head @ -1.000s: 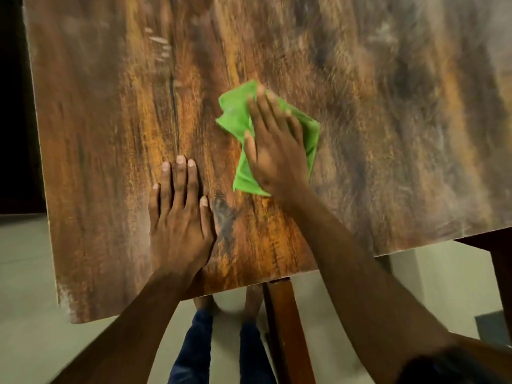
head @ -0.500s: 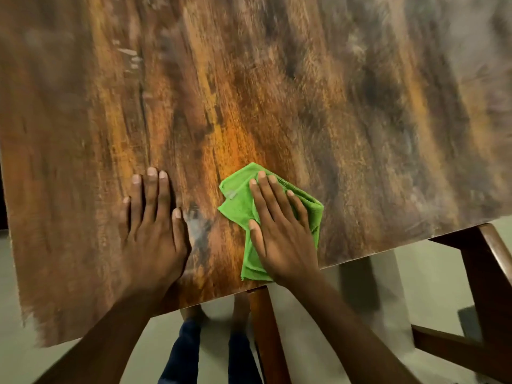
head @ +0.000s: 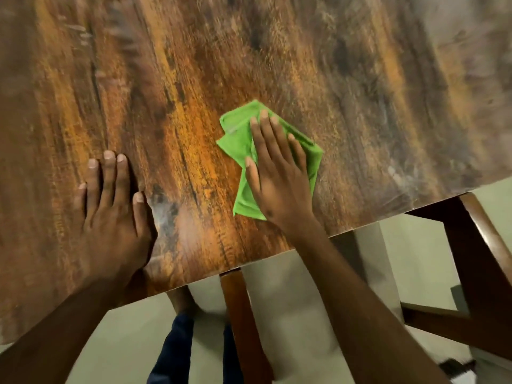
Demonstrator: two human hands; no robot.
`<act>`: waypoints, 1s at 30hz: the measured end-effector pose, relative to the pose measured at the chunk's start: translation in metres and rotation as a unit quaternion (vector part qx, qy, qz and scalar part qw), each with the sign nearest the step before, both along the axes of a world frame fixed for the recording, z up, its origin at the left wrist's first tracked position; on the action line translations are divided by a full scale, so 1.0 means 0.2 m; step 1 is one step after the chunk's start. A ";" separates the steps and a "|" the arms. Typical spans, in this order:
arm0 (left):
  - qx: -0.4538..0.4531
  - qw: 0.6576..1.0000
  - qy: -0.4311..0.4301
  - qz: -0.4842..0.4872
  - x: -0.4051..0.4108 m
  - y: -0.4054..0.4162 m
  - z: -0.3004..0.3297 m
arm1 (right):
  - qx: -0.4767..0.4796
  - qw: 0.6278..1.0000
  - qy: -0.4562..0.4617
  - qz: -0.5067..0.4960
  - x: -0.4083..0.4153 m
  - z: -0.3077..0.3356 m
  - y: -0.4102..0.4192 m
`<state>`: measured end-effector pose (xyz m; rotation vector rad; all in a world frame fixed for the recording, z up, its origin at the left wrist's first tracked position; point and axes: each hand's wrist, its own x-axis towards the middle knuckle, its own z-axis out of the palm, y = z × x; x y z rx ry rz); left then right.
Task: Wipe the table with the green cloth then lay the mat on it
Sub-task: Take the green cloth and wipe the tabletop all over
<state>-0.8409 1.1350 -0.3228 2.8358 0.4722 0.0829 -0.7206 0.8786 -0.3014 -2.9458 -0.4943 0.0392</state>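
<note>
Pressing flat with straight fingers, the right hand [head: 279,184] lies on the crumpled green cloth [head: 238,139], pinning it to the wooden table [head: 360,79] near the front edge without curling round it. The left hand [head: 113,214] rests palm-down on the bare wood, fingers extended, holding nothing, well apart from the cloth.

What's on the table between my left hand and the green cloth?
Nothing: in the head view, only bare wood of the table separates the left hand from the green cloth under the right hand.
</note>
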 end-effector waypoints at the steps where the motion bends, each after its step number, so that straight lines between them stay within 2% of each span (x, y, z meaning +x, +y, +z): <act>1: 0.003 1.000 -0.003 -0.001 0.00 0.01 -0.01 | 0.001 1.000 0.004 -0.002 -0.10 0.00 -0.05; 4: 0.005 1.000 -0.009 -0.004 0.00 0.02 -0.05 | -0.004 1.000 0.019 -0.004 -0.26 0.00 -0.15; 6: 0.007 1.000 -0.006 0.004 0.00 0.03 -0.08 | -0.005 1.000 0.024 -0.004 -0.23 0.00 -0.14; 10: 0.018 1.000 0.004 -0.008 0.00 0.04 -0.10 | -0.007 1.000 0.010 0.012 0.10 -0.01 -0.05; 14: -0.017 1.000 -0.005 -0.004 -0.02 0.04 -0.07 | -0.015 1.000 0.015 0.013 0.38 0.00 0.04; 17: -0.024 1.000 0.015 -0.006 -0.01 0.00 -0.01 | 0.001 1.000 0.020 0.020 0.27 0.00 -0.03; 21: -0.012 0.999 0.048 0.009 0.00 -0.08 0.13 | 0.001 1.000 0.000 0.009 -0.11 -0.04 -0.28; 25: -0.018 0.999 0.014 -0.030 0.12 -0.40 0.19 | 0.005 1.000 -0.013 -0.002 -0.21 -0.10 -0.36; 30: -0.103 0.993 0.005 -0.058 0.44 -0.86 0.10 | 0.006 1.000 -0.023 0.004 0.21 -0.08 -0.22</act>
